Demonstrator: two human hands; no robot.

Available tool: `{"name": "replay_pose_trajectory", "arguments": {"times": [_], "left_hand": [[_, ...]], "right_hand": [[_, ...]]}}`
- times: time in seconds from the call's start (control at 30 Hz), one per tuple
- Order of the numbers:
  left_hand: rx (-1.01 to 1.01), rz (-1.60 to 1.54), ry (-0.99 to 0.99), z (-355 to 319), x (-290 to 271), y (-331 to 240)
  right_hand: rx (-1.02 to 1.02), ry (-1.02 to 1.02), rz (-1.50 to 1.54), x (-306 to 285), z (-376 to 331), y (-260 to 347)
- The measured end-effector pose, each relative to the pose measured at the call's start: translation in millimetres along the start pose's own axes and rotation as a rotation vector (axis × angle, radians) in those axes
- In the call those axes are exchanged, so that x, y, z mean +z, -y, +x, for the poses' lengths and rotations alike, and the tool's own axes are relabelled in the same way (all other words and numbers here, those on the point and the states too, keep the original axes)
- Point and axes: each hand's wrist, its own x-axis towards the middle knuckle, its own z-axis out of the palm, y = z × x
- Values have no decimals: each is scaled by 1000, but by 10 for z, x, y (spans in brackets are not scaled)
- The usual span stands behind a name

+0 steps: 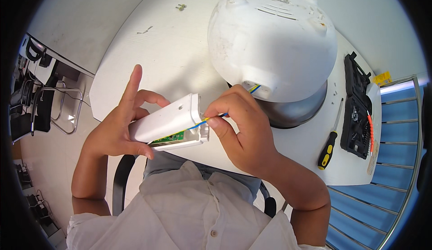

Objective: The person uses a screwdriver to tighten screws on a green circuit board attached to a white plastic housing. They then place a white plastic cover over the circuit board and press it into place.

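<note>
My left hand [117, 119] grips the left end of a white plastic housing [164, 118], its index finger raised and its thumb along the lower edge. A green circuit board [173, 137] shows in the gap between the two halves of this housing. With thumb and forefinger, my right hand [243, 130] pinches the blue and yellow wires [198, 125] at the housing's right end. Wires of the same colours come out of an opening in a white rounded appliance body [270, 43]. That body sits bottom up, with feet and vent slots on top, over a dark metallic part [297, 110].
Right of the appliance lie a black and yellow screwdriver [327, 150] and an open black tool case [355, 124]. Several small screws [334, 90] are near them. More small parts [181, 7] rest at the far left of the white table [130, 56]. A metal railing [405, 144] stands to the right.
</note>
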Motion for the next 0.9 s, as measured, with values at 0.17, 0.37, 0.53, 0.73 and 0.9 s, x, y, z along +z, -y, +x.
{"name": "replay_pose_trajectory", "arguments": {"times": [0.17,0.37,0.53,0.73,0.9], "left_hand": [[34,56,20,11,11,3],[30,75,17,16,18,-27],[-30,45,-15,9,24,-58],[-35,66,-25,-12,29,-24],[-33,43,-30,-14,25,-28]], "right_hand": [[-18,-16,-6,-11,7,-14],[-17,-17,17,-31,12,2],[-30,-5,17,-30,19,-6],[59,37,24,-57,14,31],[-149,-102,-189,0,7,-25]]}}
